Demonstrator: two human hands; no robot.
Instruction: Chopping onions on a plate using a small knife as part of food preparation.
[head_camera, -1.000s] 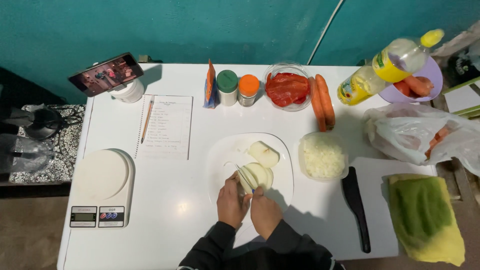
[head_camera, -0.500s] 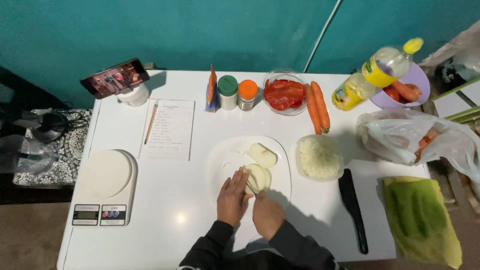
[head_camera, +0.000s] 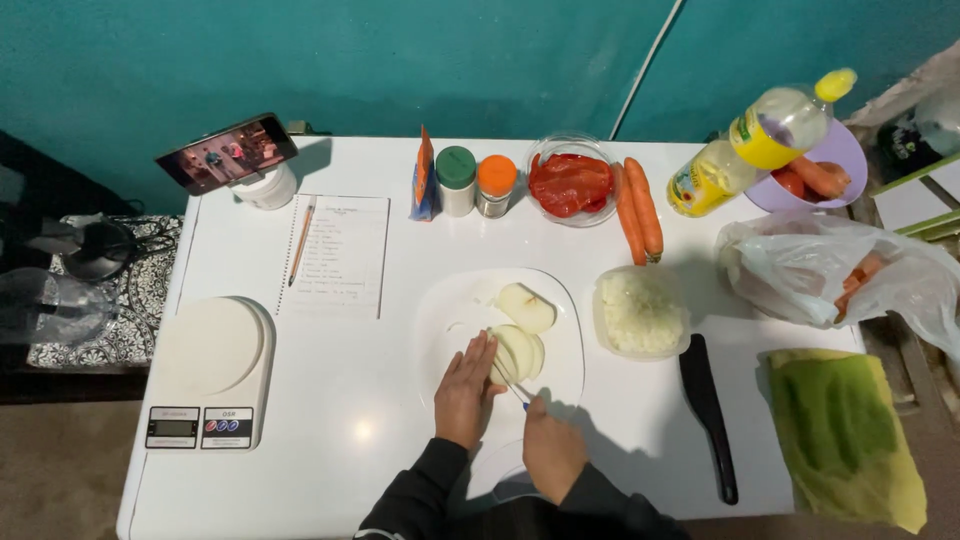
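Note:
My left hand (head_camera: 465, 390) lies flat with fingers stretched, pressing on pale onion slices (head_camera: 520, 352) on a white cutting board (head_camera: 450, 310). Another onion piece (head_camera: 526, 306) lies just beyond them. My right hand (head_camera: 550, 450) is closed on a small knife (head_camera: 514, 388) whose thin blade points toward the slices beside my left fingertips. Both dark sleeves come up from the bottom edge.
A tub of chopped onion (head_camera: 640, 310) and a black knife (head_camera: 706, 410) lie to the right, with a green cloth (head_camera: 845, 430) and plastic bag (head_camera: 830, 270). Behind: carrots (head_camera: 638, 208), red pepper bowl (head_camera: 570, 182), two jars (head_camera: 475, 182), oil bottle (head_camera: 760, 140). Left: notepad (head_camera: 335, 255), scale (head_camera: 205, 370), phone (head_camera: 228, 152).
The view has shifted a little. My left hand has spread flatter over the onion slices, and my right hand has drawn back toward me with the knife.

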